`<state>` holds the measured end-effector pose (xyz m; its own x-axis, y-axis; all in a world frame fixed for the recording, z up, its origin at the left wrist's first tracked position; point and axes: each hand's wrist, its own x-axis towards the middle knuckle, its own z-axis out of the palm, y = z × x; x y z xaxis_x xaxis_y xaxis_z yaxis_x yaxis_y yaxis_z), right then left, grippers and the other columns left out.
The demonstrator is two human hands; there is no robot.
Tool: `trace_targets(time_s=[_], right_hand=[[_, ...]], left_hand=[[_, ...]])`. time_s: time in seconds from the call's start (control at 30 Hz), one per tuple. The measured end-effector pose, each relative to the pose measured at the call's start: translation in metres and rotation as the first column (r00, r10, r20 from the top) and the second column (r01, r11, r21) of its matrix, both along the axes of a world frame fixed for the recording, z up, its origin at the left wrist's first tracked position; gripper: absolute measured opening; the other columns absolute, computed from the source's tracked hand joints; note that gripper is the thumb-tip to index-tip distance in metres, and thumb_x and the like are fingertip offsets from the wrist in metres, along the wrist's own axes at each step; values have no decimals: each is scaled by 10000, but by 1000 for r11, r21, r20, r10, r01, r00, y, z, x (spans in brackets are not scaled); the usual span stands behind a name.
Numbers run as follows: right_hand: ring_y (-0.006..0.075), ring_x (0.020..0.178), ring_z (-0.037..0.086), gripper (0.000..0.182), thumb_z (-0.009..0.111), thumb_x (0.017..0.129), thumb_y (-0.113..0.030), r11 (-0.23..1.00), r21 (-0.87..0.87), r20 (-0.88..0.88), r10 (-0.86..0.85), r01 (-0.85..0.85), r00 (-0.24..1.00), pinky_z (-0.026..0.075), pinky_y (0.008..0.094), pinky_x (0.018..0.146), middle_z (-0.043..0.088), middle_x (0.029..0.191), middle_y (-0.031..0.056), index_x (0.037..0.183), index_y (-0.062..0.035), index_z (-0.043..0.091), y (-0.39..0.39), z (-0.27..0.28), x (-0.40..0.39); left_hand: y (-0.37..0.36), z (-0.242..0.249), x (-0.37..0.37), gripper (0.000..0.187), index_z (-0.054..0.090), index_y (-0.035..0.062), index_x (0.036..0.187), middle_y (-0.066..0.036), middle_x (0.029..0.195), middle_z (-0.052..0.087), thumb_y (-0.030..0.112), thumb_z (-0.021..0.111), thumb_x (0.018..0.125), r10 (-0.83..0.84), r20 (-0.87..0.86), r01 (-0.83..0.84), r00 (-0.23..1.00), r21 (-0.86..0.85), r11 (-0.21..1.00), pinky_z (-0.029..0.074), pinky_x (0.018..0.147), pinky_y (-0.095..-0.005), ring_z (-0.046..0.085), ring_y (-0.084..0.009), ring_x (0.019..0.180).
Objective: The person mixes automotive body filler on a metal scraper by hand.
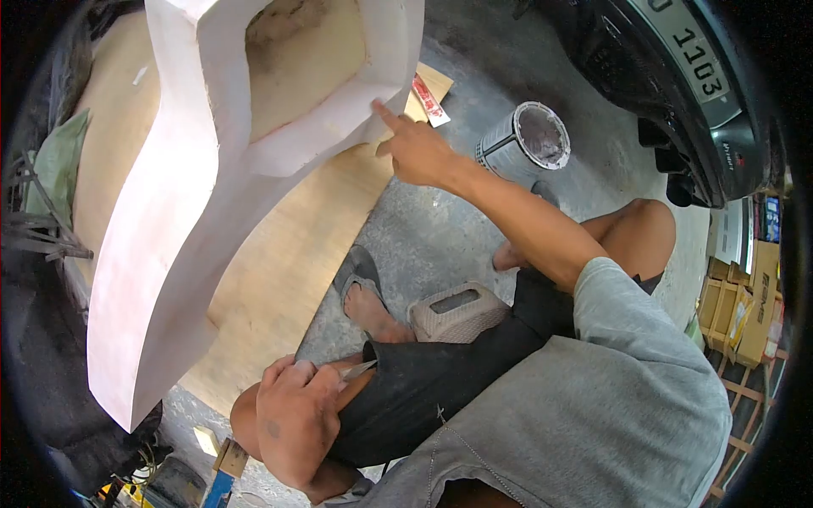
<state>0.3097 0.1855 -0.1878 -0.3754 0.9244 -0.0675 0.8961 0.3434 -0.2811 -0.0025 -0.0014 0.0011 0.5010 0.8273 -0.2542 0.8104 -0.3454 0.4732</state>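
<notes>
A large white curved form (182,245) with a framed opening fills the upper left. My right hand (415,151) is at its inner edge, index finger stretched out against the white surface, thumb apart, other fingers partly curled, nothing held. Over my left knee, my left hand (296,406) is closed around a thin, pale blade-like tool (357,370); only its tip shows, the rest is hidden by the fingers. Beneath the white form lies a plywood sheet (284,262).
An open can (540,135) with smeared rim stands on the concrete floor. Near it lies a red and white strip (430,102). A beige plastic stool (457,313) is between my legs. A dark vehicle (660,102) is upper right, with cardboard boxes (754,305) below.
</notes>
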Motion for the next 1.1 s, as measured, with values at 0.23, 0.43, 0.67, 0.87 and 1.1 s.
trace_targets(time_s=[0.23,0.43,0.67,0.87,1.1], right_hand=[[293,1108,618,296,589,789,18,970,211,-208,163,-118,965,552,392,896,549,1444,127,996,-95,769,8,0,22],[390,1087,621,233,593,793,-50,996,80,-256,-15,36,966,536,460,879,649,1198,167,995,-47,708,-7,-64,85],[403,1137,611,566,710,823,-342,673,-71,-69,-740,736,669,515,485,951,640,1191,214,1293,-54,581,48,-142,112],[393,1062,671,534,722,822,-414,522,-321,-2,-835,790,550,529,487,897,689,1123,245,1176,-19,667,63,-154,111],[298,726,708,238,662,759,-210,515,-650,-429,-856,559,289,537,418,689,715,756,203,803,11,739,-59,-210,26]], left_hand=[[1,-1,2,96,643,75,832,-133,753,566,75,698,753,-7,26,8,1000,-25,1000,481,876,-459,604,-349,807],[11,-2,5,124,623,51,805,-155,762,571,76,728,745,45,48,-46,998,27,999,466,777,-464,579,-395,812],[26,-21,3,135,623,25,836,-158,776,618,45,739,772,52,20,-51,998,-29,998,479,738,-419,612,-369,807],[40,-25,18,98,633,-2,910,-144,773,648,46,710,873,334,87,-322,939,-127,938,488,665,-318,623,-209,691],[44,-16,44,185,624,43,1032,10,883,600,150,737,930,708,455,-647,541,-313,695,442,718,-220,538,-84,782]])
